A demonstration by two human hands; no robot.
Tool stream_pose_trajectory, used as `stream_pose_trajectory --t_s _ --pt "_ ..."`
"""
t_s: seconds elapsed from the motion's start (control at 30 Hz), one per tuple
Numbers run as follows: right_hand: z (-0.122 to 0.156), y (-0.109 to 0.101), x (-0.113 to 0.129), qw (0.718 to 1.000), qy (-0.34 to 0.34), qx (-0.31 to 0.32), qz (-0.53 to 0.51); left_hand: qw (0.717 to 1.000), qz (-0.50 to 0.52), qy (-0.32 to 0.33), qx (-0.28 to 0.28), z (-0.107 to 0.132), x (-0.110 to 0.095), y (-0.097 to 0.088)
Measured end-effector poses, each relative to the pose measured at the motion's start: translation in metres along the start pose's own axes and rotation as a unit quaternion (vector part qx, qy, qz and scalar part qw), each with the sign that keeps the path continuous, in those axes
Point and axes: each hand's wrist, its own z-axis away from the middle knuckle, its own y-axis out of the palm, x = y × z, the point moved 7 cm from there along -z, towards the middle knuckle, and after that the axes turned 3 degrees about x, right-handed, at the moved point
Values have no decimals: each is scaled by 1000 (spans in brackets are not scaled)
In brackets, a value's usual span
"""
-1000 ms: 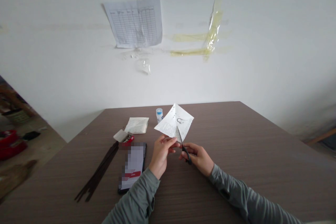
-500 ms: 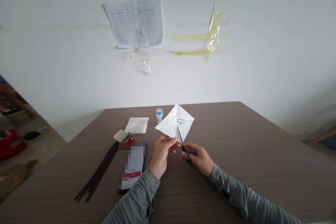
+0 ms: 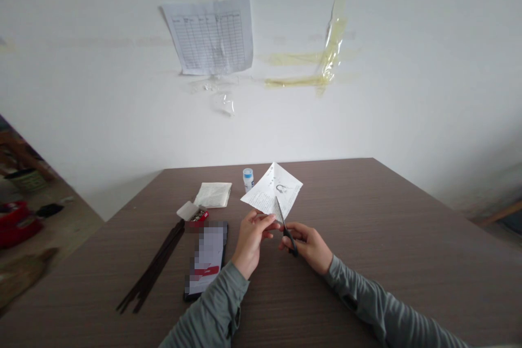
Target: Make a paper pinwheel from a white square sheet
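I see the left hand (image 3: 253, 239) pinching the lower corner of a printed paper sheet (image 3: 272, 193), raised above the table (image 3: 387, 239) at 12 o'clock from both hands. The right hand (image 3: 308, 244) is closed round black scissors (image 3: 285, 228), with the blades at the sheet's lower edge. I judge the paper light, floppy and easily torn, best gripped near the blades. At 10 o'clock from the left hand, a small red box (image 3: 194, 213) lies with its flap open, contents unclear. A capped white bottle (image 3: 247, 178) stands farther back.
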Motion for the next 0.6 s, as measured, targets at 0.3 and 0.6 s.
stream_pose_trajectory --t_s 0.3,0.6 --pt "-1 1 0 1000 12 0 4 1000 -1 -4 -1 -1 1 -1" --pt "0 0 2 1000 -2 -15 -13 1000 3 8 15 -3 4 -2"
